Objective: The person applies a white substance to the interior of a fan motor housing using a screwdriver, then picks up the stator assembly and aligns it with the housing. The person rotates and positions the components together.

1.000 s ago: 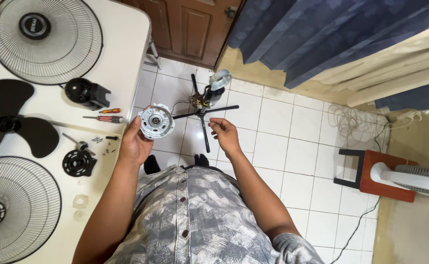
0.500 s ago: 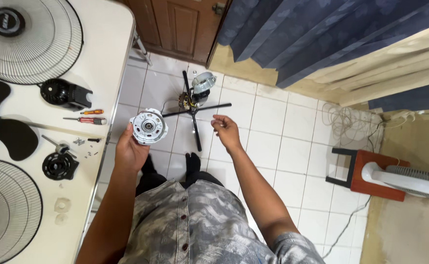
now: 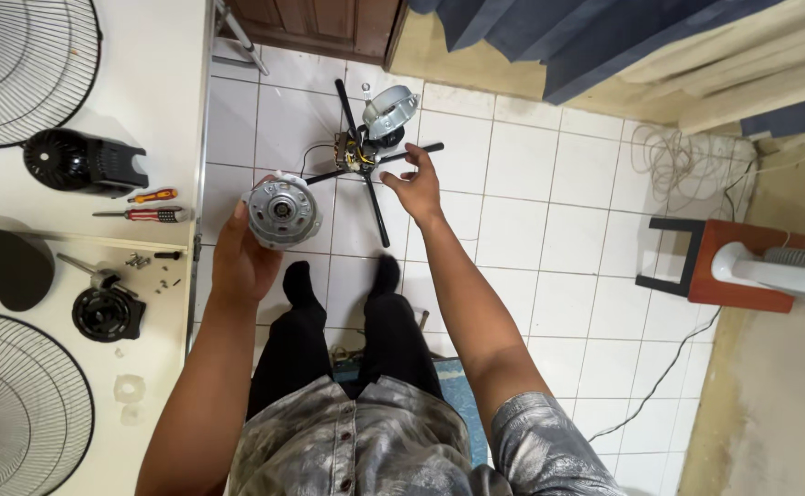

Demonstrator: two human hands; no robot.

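My left hand (image 3: 242, 257) holds a round silver fan motor housing (image 3: 281, 211) beside the edge of the white table (image 3: 159, 110). My right hand (image 3: 413, 188) is stretched out over the tiled floor with fingers apart and nothing in it. It hovers close to a black cross-shaped fan base (image 3: 372, 170) that stands on the floor. A silver motor part with copper windings and wires (image 3: 379, 124) sits on that base.
On the table lie two wire fan grilles (image 3: 16, 69) (image 3: 16, 404), a black fan blade (image 3: 3, 266), a black motor cover (image 3: 81, 165), a black round part (image 3: 106, 314), two screwdrivers (image 3: 145, 207) and loose screws. A red stool (image 3: 719, 266), white fan and coiled cable are at right.
The view has shifted so the table slides left. My right hand has reached farther out toward the black cross base. My left hand still holds the motor housing.
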